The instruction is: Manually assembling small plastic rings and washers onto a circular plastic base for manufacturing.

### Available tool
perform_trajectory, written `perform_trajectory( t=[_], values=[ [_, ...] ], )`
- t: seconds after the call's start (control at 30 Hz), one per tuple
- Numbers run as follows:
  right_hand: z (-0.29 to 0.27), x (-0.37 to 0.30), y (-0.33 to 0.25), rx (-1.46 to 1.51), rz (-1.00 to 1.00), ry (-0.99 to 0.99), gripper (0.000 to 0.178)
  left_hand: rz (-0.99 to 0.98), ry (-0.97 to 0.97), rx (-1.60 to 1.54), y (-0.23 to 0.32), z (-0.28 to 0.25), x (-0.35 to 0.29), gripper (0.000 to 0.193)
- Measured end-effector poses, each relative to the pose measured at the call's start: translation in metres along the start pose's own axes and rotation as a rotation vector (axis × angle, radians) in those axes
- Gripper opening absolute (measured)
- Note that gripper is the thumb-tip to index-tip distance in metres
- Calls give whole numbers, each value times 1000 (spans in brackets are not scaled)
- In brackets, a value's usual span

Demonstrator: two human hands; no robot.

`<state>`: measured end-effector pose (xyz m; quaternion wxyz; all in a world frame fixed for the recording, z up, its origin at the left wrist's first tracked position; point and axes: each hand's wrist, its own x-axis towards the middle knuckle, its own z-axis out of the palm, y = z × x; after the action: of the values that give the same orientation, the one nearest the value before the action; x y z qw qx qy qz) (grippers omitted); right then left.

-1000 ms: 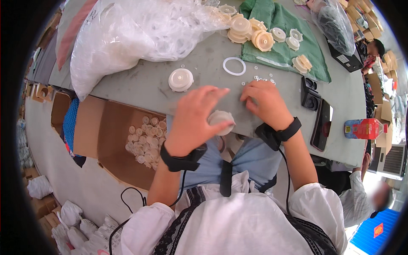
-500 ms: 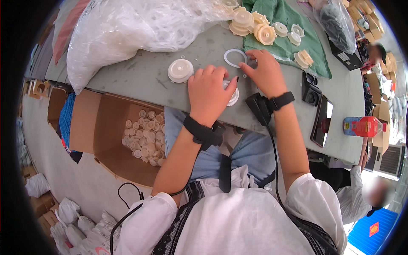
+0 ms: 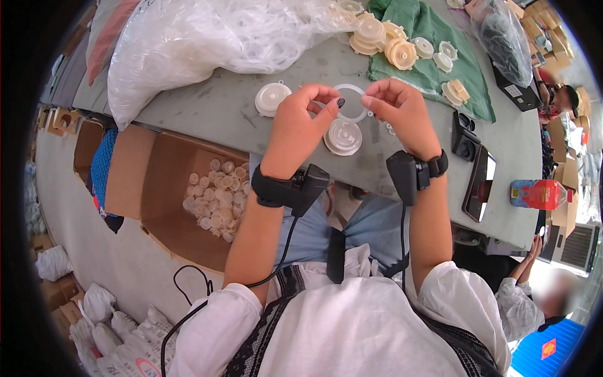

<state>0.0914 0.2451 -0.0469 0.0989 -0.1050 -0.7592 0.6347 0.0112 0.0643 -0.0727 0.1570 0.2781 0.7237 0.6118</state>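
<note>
grey table (image 3: 207, 113) | cardboard box of finished white caps (image 3: 210, 201), partly filled | round white plastic cap (image 3: 343, 137) on table, seemingly unfitted | translucent white ring (image 3: 349, 102) held above it, pinched by left hand (image 3: 300, 122) and right hand (image 3: 402, 113)

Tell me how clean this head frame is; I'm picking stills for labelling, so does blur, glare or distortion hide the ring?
Head view: sharp at centre, both hands and the white ring crisp; fisheye bends the grey table edge, black vignette at the corners; daylight even, the plastic bag bright but not blown out.
</note>
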Motion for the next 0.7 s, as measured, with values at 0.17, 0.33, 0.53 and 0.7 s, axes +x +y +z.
perform_trajectory(
  t=[0.17, 0.33, 0.53, 0.7],
  values=[
    [4, -20, -6, 124, 53, -43, 12, -26, 76, -119, 13, 0, -13, 23],
    [8, -34, -7, 130, 59, -22, 12, -24, 6, -102, 14, -6, -22, 16],
    [10, -47, -6, 39, 35, 7, 11, -179, -79, -105, 28, -11, -37, 17],
    [13, -55, -2, 140, 5, -1, 16, -21, 3, -239, 21, -4, -43, 13]
  ],
)
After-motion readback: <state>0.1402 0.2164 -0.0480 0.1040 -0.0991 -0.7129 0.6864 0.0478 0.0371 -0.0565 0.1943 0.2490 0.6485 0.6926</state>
